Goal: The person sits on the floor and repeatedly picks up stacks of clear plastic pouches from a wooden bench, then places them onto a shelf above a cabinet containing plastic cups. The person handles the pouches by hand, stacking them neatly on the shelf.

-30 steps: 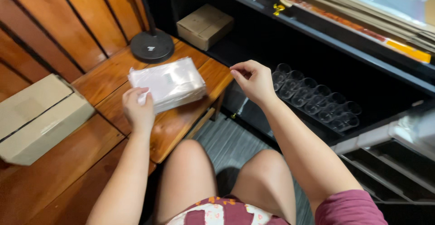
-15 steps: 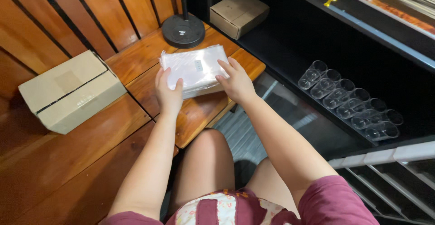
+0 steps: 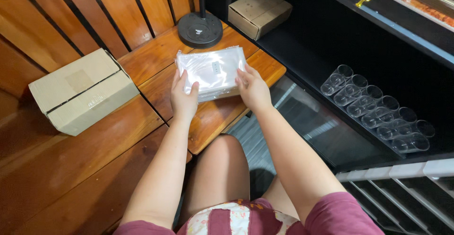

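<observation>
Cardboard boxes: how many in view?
2. One cardboard box lies on the wooden bench left of the left hand; a smaller cardboard box sits on the dark shelf beyond the round black lamp base. Others may lie outside the frame.

A: Quick count?
B: 2 cardboard boxes, one big [image 3: 84, 91], one small [image 3: 259, 11]. 1 stack of clear bags [image 3: 213, 71]. 1 round lamp base [image 3: 200, 29]. Approx. 10 clear cups [image 3: 376, 110], in 2 rows.
</observation>
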